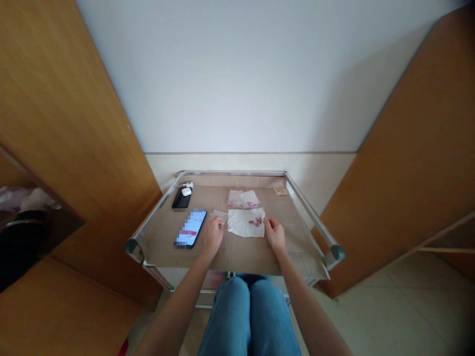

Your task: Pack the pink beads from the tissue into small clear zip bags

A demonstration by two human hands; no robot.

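Two bare hands flank a white sheet [239,223] that lies on flattened cardboard [245,254], and every place here is told from that sheet. A small cluster of pink pieces [257,221] rests on its right half. Just left of the sheet, the left hand [213,235] is closed, its fingertips pinching a small clear bag [218,215]. At the sheet's right edge, close by the pink pieces, the right hand [275,233] has its thumb and fingers drawn together; they are too small in view to tell whether anything is gripped between them. Directly beyond the sheet lie clear packets [243,199] with pink contents. Farther left of it, past the left hand, a phone [191,230] shows a lit screen. Beyond and left of the sheet, a white case [186,192] sits on a black device [181,200], next to a white plug [190,184]. Beyond and right of it lies a tan card [280,191].
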